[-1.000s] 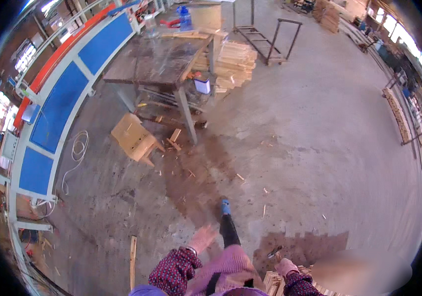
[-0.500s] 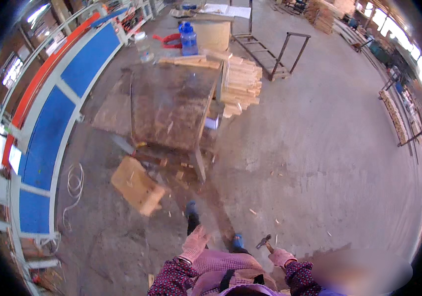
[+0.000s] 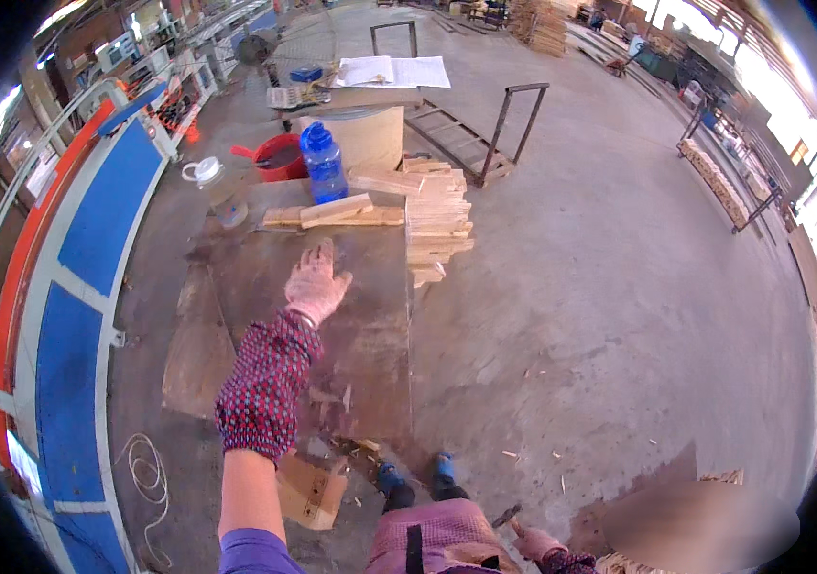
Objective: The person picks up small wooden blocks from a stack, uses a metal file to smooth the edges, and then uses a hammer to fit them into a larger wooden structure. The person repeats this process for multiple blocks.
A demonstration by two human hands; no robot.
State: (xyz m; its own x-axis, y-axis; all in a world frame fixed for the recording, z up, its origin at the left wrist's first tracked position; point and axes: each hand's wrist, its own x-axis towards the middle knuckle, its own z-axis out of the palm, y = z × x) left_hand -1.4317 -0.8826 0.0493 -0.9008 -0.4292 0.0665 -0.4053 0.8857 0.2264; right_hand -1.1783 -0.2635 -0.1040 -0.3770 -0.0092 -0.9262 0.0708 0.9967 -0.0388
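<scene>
My left hand [image 3: 317, 284], in a pale pink work glove, reaches out over the brown tabletop [image 3: 370, 330]. Its fingers are spread and it holds nothing; whether it touches the surface I cannot tell. Just beyond the fingertips, a short wooden strip [image 3: 336, 209] lies on longer strips at the table's far side. Down by my right side, my right hand [image 3: 538, 543], also gloved, is closed round the handle of a hammer [image 3: 506, 517]. The hammer's head points away from me, above the floor.
Behind the strips stand a blue bottle [image 3: 323, 165], a red dipper [image 3: 280, 158] and a clear jug [image 3: 222, 196]. Stacked wood [image 3: 439, 225] flanks the table's right side. A cardboard box [image 3: 313, 490] lies near my feet. Blue-panelled machinery [image 3: 69, 383] runs along the left; a metal cart [image 3: 466, 143] stands beyond.
My left hand has gone from beside my waist out over the table, its fingers spreading. I am closer to the table. The right hand still holds the hammer low.
</scene>
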